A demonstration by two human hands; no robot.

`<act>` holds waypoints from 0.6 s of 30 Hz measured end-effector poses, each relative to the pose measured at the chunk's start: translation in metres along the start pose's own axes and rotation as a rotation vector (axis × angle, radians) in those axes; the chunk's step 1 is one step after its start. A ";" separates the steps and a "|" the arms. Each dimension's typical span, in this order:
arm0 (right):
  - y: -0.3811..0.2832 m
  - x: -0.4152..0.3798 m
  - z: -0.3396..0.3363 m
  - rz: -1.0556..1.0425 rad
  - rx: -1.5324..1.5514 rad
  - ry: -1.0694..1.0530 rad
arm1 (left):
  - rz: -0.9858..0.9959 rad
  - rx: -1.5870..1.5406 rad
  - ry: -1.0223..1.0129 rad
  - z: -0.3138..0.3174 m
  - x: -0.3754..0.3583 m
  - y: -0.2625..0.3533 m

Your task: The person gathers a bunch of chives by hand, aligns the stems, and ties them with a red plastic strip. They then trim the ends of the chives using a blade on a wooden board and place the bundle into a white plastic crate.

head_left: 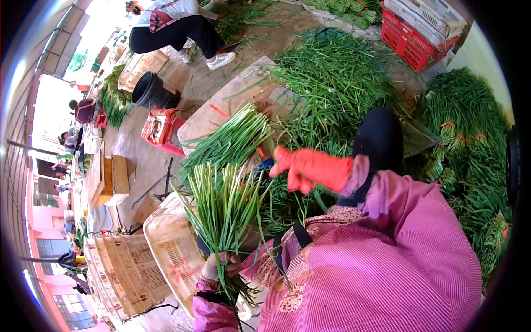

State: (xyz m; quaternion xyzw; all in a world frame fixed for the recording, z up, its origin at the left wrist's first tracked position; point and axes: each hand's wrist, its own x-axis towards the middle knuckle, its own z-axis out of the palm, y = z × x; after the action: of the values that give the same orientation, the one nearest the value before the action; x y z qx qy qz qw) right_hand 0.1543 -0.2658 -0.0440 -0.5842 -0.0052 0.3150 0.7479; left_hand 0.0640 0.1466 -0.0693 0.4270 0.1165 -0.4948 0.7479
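My left hand (224, 264) grips a loose bunch of garlic chives (224, 205) around its leafy part. The pale stem ends fan out away from my hand, and thin leaves hang below it. In a red-orange glove, my right hand (312, 169) is held above the greens with its fingers apart and nothing visible in it. Just past it, a second bunch of chives (235, 135) lies on a worn board (213, 108), with a red strip (219, 111) beside it. A large heap of loose chives (337, 77) spreads beyond my glove.
Tied bundles of chives (470, 133) are piled at the right. Red and white crates (412, 39) are stacked top right. Pale plastic crates (130, 271) stand at lower left. A black bucket (155, 91) and a seated person (177, 33) are farther off.
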 end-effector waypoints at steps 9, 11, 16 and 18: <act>0.016 0.025 0.023 -0.014 0.421 -0.179 | 0.002 0.040 0.112 0.024 -0.003 0.005; 0.008 0.030 -0.008 -0.144 0.621 0.003 | 0.033 0.060 0.131 0.017 -0.010 0.001; -0.029 0.006 0.031 0.008 -0.122 0.018 | -0.055 0.119 0.140 0.021 -0.004 0.011; -0.019 0.015 0.045 -0.070 -0.461 0.000 | 0.028 0.153 0.157 0.030 0.000 0.013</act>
State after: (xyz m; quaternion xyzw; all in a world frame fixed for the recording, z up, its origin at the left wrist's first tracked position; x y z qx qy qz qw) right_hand 0.1583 -0.2220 -0.0186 -0.7391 -0.0972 0.2793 0.6052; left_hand 0.0679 0.1255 -0.0441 0.5220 0.1309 -0.4569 0.7083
